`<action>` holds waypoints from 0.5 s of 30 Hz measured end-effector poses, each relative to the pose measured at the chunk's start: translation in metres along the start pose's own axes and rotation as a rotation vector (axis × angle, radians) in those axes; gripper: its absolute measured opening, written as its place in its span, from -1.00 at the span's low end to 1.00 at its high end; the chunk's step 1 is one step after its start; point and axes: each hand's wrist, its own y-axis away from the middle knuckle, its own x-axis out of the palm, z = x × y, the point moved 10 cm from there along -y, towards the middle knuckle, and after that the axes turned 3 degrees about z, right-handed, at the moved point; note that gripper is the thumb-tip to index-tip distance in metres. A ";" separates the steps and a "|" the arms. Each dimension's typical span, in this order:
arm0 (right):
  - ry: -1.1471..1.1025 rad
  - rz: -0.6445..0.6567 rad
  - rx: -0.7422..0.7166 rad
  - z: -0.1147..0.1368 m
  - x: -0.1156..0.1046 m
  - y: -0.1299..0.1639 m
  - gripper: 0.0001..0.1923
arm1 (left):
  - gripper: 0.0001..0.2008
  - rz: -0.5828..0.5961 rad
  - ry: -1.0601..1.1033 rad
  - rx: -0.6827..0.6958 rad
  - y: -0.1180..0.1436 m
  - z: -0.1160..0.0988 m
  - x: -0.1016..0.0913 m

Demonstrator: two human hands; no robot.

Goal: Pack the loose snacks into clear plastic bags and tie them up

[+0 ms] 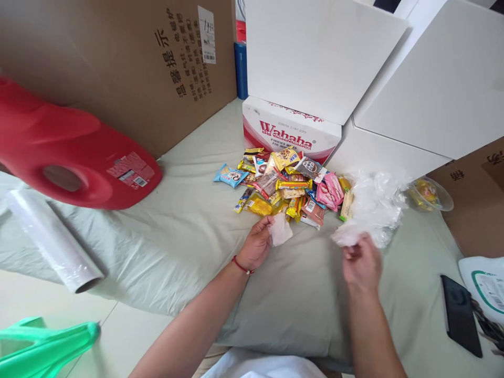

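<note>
My left hand pinches a small clear plastic bag at its edge, just in front of a pile of several wrapped snacks on a pale green sheet. My right hand grips the corner of a crumpled bunch of clear plastic bags lying to the right of the snacks. A red string sits on my left wrist.
A white Wahaha box stands behind the snacks, with white boxes and a large cardboard box. A red jug and film roll lie left. A phone and a clear bowl lie right.
</note>
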 end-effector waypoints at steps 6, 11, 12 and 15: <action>0.916 -0.181 -0.550 0.114 -0.021 -0.065 -0.76 | -0.54 0.082 0.055 -0.048 0.003 0.005 0.013; 1.038 0.223 -0.600 0.074 0.050 -0.019 -0.69 | -0.52 0.085 0.033 -0.008 0.005 0.007 0.018; 0.941 0.396 -0.604 0.056 0.072 0.007 -0.71 | -0.52 0.087 0.022 0.000 0.005 0.007 0.019; 0.790 0.810 -0.579 0.005 0.127 0.079 -0.75 | -0.52 0.086 -0.005 0.016 0.006 0.006 0.019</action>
